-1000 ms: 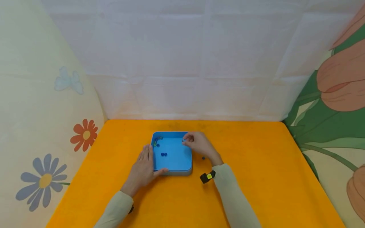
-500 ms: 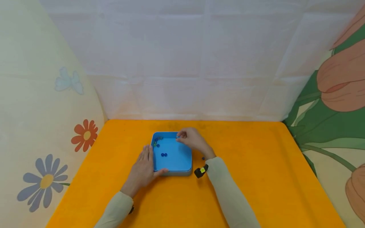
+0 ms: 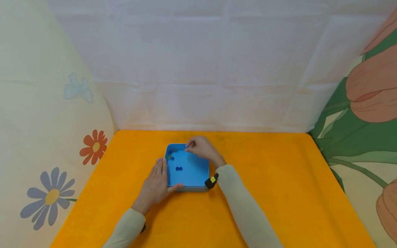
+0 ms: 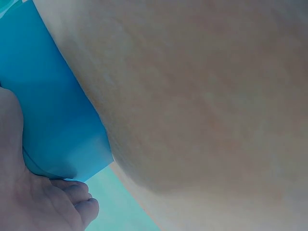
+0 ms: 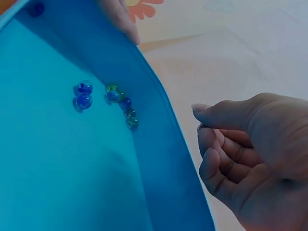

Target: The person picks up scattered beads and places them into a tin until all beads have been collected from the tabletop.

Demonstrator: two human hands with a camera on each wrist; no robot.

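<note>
A square blue tray (image 3: pixel 193 175) sits on the table. Inside it, a pair of blue marbles (image 3: pixel 179 168) touch, and several blue and green marbles (image 5: pixel 126 105) cluster along one wall. My left hand (image 3: pixel 156 181) lies against the tray's left side, fingers straight, thumb along the front edge. Over the back rim, my right hand (image 3: pixel 201 148) pinches a small marble (image 5: pixel 200 127) between thumb and forefinger, mostly hidden by the fingertips. In the right wrist view this hand is just outside the wall. Another dark blue marble (image 5: pixel 36 8) shows at the tray's far corner.
An orange cloth (image 3: pixel 279 182) covers the table. A white sheet (image 3: pixel 198 69) hangs behind the back edge, with flower-printed cloth (image 3: pixel 43 148) on the left and more printed cloth (image 3: pixel 366 131) on the right.
My right hand has moved left along the back of the tray with the pinched marble. Its forearm now covers the loose marble on the table to the right. My left hand stays put.
</note>
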